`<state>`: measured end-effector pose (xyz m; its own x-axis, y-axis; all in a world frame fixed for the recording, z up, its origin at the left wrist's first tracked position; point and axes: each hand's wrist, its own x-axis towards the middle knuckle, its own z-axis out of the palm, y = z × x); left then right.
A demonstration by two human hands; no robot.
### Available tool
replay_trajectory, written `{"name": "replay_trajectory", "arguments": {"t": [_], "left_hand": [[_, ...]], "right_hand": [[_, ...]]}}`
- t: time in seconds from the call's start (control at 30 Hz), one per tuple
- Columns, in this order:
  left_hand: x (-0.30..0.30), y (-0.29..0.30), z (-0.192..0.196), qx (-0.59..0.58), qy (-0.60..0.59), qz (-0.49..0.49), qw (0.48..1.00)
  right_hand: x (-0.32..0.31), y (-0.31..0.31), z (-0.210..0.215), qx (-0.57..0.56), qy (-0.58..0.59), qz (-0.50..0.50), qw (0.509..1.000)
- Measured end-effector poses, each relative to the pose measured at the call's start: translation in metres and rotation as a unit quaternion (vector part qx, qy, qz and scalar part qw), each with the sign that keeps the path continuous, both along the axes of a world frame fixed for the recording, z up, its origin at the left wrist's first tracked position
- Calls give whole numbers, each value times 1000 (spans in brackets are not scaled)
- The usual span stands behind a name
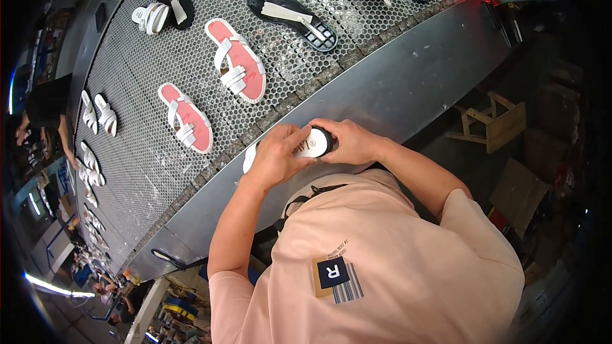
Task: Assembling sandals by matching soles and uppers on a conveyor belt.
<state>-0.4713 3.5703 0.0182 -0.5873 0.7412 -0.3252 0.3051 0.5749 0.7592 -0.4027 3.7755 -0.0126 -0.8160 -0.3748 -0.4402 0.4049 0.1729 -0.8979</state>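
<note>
Both my hands are closed around one sandal [313, 143], held in front of my body by the metal side of the conveyor. Its white insole with dark lettering faces up at the heel, and a black sole edge shows at the right end. My left hand [278, 154] wraps over its middle, hiding much of it; a white part sticks out to the left of that hand. My right hand [347, 141] grips the heel end. Nearest on the belt are a white-strapped sandal with a pink footbed [185, 118], a second pink one [238, 60] and a black sole [293, 18].
The mesh conveyor belt [143, 175] runs diagonally, its rough edge and metal side panel [421, 67] close to me. More white sandals [107, 114] lie along its far side. A wooden stool [494, 121] stands at right. Another person's arm [66, 141] reaches toward the belt at far left.
</note>
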Motion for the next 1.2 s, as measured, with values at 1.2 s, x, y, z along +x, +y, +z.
{"name": "replay_trajectory", "arguments": {"t": [1.2], "left_hand": [[-43,68,24,-152,-297,95,938]], "right_hand": [[-38,67,-6,-126,-119,-138,975]]}}
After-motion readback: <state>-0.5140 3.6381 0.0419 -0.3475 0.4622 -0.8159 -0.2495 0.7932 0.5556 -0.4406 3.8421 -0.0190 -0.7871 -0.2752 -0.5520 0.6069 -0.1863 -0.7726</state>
